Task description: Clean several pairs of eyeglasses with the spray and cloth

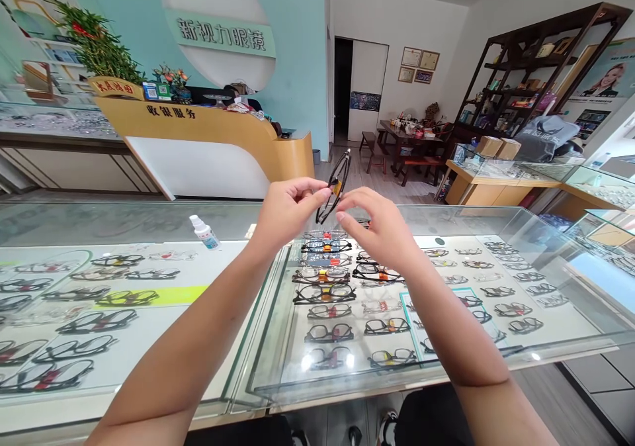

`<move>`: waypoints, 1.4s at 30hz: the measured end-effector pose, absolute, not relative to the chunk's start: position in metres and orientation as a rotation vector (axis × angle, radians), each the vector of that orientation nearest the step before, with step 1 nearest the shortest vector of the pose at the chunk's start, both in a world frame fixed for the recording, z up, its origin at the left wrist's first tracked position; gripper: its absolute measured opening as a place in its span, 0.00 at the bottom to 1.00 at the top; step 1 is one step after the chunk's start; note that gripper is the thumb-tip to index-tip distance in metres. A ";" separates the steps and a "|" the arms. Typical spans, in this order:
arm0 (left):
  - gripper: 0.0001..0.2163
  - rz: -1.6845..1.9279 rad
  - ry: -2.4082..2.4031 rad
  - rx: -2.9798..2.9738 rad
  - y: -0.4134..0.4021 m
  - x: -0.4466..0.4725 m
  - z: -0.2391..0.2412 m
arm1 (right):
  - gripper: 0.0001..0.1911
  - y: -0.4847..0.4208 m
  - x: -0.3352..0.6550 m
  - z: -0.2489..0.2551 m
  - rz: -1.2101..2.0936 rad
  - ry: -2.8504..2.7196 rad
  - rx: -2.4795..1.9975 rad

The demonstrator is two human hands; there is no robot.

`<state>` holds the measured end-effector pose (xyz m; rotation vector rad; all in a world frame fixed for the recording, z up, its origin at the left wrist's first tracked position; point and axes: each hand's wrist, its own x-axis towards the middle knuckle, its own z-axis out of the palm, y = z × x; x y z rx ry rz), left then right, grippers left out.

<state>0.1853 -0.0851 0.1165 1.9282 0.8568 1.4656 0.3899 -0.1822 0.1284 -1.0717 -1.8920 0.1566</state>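
Raised above the glass counter (233, 224) is a pair of black-framed eyeglasses (323, 213), turned nearly edge-on, with a small orange-yellow tag on it. My left hand (290, 209) pinches the frame between thumb and fingers near its middle. Close by on the other side, my right hand (374, 224) has its thumb and fingers curved and apart. Its fingertips are beside the frame; whether they touch it I cannot tell. Beneath both hands, rows of eyeglasses (325, 294) with coloured tags lie inside the display case.
A white spray bottle (204, 232) stands on the counter to the left. More eyeglasses (96, 322) fill the left case. Beyond are a curved cashier desk (208, 118), a dark wooden table (417, 135) with benches, a shelf (526, 69) and further display counters (501, 175).
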 end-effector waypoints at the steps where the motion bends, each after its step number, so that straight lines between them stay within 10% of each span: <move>1: 0.14 1.427 0.880 1.951 -0.081 0.185 0.114 | 0.06 -0.180 0.395 0.131 0.151 -1.867 -1.082; 30: 0.16 0.285 1.627 2.705 0.033 0.218 -0.015 | 0.19 -0.136 0.548 0.004 0.137 -1.256 -1.577; 42: 0.18 0.595 1.270 2.702 -0.092 0.219 0.091 | 0.18 -0.134 0.558 -0.001 0.154 -1.270 -1.555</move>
